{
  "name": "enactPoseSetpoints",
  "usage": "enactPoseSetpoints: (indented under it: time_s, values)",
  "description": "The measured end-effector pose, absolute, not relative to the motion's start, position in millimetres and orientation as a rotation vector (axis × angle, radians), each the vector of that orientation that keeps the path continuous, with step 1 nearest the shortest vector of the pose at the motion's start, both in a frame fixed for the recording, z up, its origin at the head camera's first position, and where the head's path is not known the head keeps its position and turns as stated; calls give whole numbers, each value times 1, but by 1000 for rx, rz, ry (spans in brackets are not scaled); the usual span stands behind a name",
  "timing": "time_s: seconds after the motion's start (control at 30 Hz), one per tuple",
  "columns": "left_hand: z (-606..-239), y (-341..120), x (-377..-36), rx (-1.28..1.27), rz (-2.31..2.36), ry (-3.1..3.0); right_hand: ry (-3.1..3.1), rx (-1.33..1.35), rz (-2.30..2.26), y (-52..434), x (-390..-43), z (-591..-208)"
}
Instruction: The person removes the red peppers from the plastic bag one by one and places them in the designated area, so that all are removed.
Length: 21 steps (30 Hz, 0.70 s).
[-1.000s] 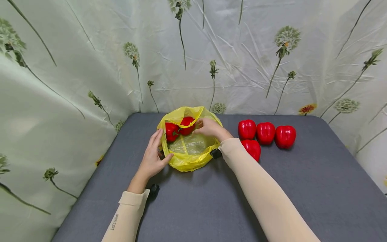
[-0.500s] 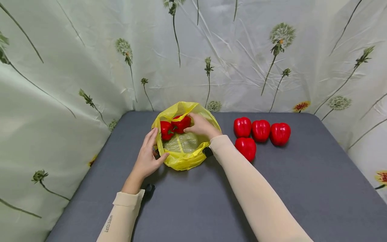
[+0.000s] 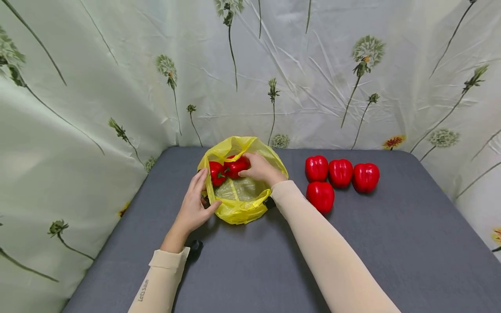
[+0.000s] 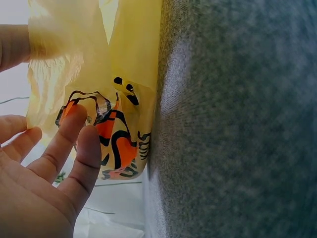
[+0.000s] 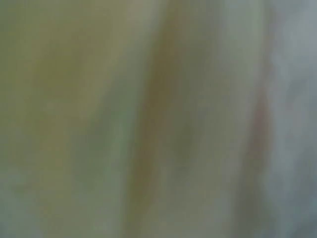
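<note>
A yellow plastic bag point(image 3: 242, 216) stands with its mouth wide open in the head view. Inside lie two red bell peppers, the left pepper point(image 3: 216, 173) partly behind the bag's rim and the right pepper point(image 3: 235, 168) against it. My right hand point(image 3: 261, 168) reaches in and grips the right pepper's side with thumb and fingers. My left hand point(image 3: 192, 203) rests along the bag's left outside, thumb near the front rim. Up close in the left wrist view, the left fingers point(image 4: 81, 166) lie loosely against the printed plastic. Blurred yellowish folds fill the right wrist view.
Several more red bell peppers stand to the right of the bag, three in a back row point(image 3: 341, 173) and one pepper point(image 3: 320, 197) in front. All sit on a grey-covered table point(image 3: 250, 269). A flower-printed curtain point(image 3: 313, 78) hangs behind and at the left.
My right hand has moved left inside the bag, from beside the right pepper onto it. That pepper has come slightly nearer. The left hand keeps its place at the bag.
</note>
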<state>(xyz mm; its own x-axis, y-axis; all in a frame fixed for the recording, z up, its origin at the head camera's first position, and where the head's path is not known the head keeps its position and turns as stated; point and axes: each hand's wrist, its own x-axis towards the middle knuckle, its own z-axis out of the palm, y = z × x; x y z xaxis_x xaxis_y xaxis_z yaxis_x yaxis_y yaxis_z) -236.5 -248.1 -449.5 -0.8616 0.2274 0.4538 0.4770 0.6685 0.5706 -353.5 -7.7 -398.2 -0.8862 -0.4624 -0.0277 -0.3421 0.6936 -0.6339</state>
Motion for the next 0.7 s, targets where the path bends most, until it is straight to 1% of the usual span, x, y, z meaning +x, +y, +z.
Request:
enactPoseSetpoints:
  time_s: [0.2,0.47,0.7]
  values:
    - [-451,-248,-237,-560,-1006,-2541,2811,-551,-847,-10,-351,-403]
    - [-452,-248,-237,-555,-1008,-2546,2795,-648,-772,-15,-349,-403]
    - [-451,-249,-237,-548,-1014,-2546,2811,-604,-727,-16,-346,-404]
